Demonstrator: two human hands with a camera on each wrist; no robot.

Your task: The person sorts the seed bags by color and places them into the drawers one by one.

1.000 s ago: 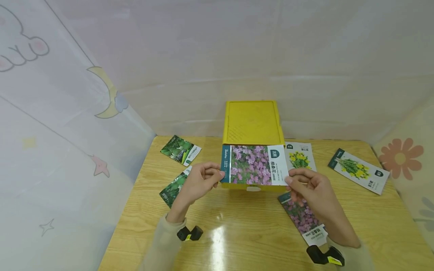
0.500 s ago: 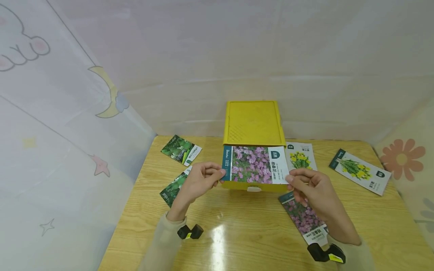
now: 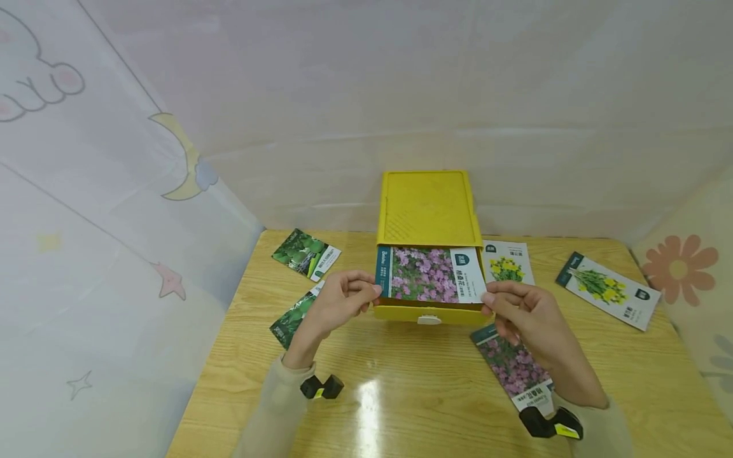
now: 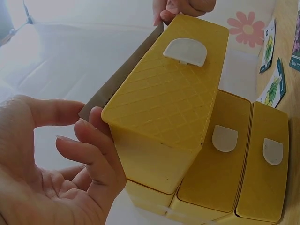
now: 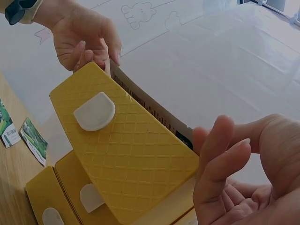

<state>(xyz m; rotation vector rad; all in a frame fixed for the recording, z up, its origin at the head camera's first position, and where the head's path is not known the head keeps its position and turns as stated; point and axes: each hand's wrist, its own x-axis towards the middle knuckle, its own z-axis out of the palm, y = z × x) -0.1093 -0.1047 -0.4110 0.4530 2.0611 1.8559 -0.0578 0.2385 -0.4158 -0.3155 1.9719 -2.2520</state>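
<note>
A flat seed packet (image 3: 429, 273) with a pink-flower picture lies level between my two hands, over the pulled-out top drawer (image 3: 401, 314) of a yellow drawer box (image 3: 426, 207). My left hand (image 3: 342, 302) pinches its left edge between thumb and index finger. The right hand (image 3: 531, 321) pinches the opposite edge in the same way. From the left wrist view, the packet's thin edge (image 4: 123, 72) runs along the drawer's rim, with fingertips right at that rim. The drawer's front bears a white pull tab (image 5: 95, 112). The packet hides most of the drawer's inside.
Two green-pictured packets (image 3: 305, 252) lie on the wooden table (image 3: 424, 394) to the left. Yellow-flower packets (image 3: 609, 291) lie on the right, and another pink-flower packet (image 3: 509, 362) is partly under my right forearm. Two lower drawers (image 4: 213, 154) are shut. A curtain (image 3: 343, 114) stands behind.
The packet has moved slightly back and down, toward the inside of the drawer, so more of the drawer's front and a dark gap behind it show. Both hands keep their pinch.
</note>
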